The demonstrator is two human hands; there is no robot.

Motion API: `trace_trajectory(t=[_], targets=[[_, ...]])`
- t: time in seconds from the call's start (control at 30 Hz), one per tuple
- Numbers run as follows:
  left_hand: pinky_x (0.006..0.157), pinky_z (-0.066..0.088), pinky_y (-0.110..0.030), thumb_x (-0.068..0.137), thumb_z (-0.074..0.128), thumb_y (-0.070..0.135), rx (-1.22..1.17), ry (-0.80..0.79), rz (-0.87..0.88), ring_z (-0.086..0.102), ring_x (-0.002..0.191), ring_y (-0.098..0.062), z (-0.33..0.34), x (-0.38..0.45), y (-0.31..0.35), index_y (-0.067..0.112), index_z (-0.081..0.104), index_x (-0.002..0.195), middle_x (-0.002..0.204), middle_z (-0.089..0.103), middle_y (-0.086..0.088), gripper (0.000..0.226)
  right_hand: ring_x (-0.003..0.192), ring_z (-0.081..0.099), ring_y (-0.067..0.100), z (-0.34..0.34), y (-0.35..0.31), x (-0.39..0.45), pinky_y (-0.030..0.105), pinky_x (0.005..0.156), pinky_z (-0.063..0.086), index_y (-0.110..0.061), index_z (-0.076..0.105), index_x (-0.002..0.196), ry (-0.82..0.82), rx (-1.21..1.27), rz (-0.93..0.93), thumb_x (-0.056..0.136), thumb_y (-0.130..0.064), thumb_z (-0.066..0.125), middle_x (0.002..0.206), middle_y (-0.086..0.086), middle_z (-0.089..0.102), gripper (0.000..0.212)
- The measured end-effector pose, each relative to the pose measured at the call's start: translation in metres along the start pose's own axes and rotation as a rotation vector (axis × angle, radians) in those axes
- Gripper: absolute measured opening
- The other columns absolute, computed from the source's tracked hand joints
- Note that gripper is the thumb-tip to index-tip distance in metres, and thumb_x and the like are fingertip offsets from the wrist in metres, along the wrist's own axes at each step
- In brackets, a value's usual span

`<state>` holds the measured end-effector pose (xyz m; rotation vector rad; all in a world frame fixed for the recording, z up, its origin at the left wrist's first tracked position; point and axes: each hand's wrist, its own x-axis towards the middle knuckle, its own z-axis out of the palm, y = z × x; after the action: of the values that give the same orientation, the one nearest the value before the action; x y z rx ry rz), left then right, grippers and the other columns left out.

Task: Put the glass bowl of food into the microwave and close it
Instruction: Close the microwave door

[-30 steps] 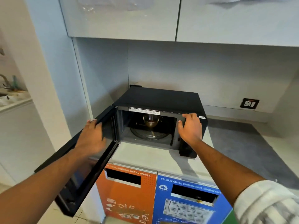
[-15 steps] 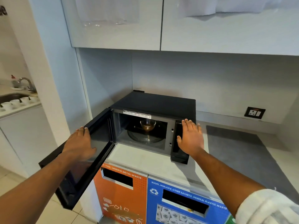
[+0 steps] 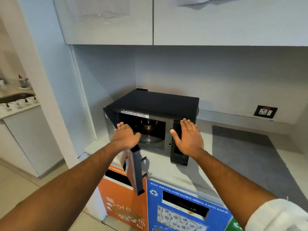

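Note:
The black microwave (image 3: 155, 102) stands on the white counter in the corner. Inside it, the glass bowl of food (image 3: 148, 125) sits on the round turntable. The microwave door (image 3: 135, 170) is partway swung in, seen almost edge-on and pointing toward me. My left hand (image 3: 125, 136) lies flat against the door's outer face, fingers spread, holding nothing. My right hand (image 3: 187, 137) rests flat with fingers apart on the control panel at the microwave's right front.
Below the counter edge (image 3: 175, 174) are an orange bin front (image 3: 121, 197) and a blue bin front (image 3: 185, 207) with slots. White cabinets (image 3: 150, 20) hang overhead. A wall socket (image 3: 265, 111) is at right. White cups (image 3: 18, 102) stand by a sink at far left.
My left hand has pushed the door from wide open at the left to roughly halfway shut. My right hand stays on the microwave's front. The view has pulled back and up.

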<state>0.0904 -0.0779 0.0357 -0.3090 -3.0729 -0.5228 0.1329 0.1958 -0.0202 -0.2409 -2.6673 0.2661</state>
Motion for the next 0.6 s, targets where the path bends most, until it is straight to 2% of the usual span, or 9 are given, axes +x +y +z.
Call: trace_trajectory(t=[0.13,0.27,0.4,0.6], targets=[[0.124,0.001,-0.045,0.095,0.029,0.055,-0.013,-0.047,0.107,-0.006,0.154,-0.032,0.017,0.024,0.030,-0.001,0.008,0.155,0.166,-0.003,-0.021,0.084,0.162,0.013,0.025,-0.001,-0.004,0.002,0.044,0.131,0.009,-0.015,0.027,0.163,-0.016,0.063,0.016,0.082,-0.094,0.006,0.173,0.006,0.022,0.114],[0.124,-0.004,-0.043,0.095,0.023,0.059,0.009,-0.051,0.235,-0.011,0.154,-0.027,0.030,0.049,0.042,0.004,0.002,0.156,0.167,-0.008,-0.015,0.085,0.163,0.011,0.025,0.000,-0.010,0.004,0.043,0.130,0.006,-0.017,0.028,0.162,-0.005,0.058,0.063,0.078,-0.098,0.011,0.174,0.005,0.021,0.118],[0.123,-0.007,-0.041,0.092,0.013,0.066,0.050,-0.038,0.335,-0.013,0.154,-0.023,0.041,0.068,0.040,0.009,-0.002,0.156,0.167,-0.009,-0.009,0.088,0.161,0.020,0.025,0.006,-0.019,0.004,0.043,0.130,0.012,-0.018,0.033,0.160,0.058,0.029,0.117,0.087,-0.089,0.016,0.171,0.005,0.030,0.103],[0.122,-0.005,-0.039,0.093,0.013,0.063,0.089,-0.022,0.447,-0.010,0.154,-0.024,0.049,0.097,0.038,0.011,-0.001,0.156,0.168,-0.005,-0.007,0.083,0.155,0.034,0.023,0.013,-0.034,0.010,0.042,0.129,0.025,-0.022,0.048,0.153,0.157,0.035,0.260,0.100,-0.068,0.034,0.163,0.002,0.046,0.072]])
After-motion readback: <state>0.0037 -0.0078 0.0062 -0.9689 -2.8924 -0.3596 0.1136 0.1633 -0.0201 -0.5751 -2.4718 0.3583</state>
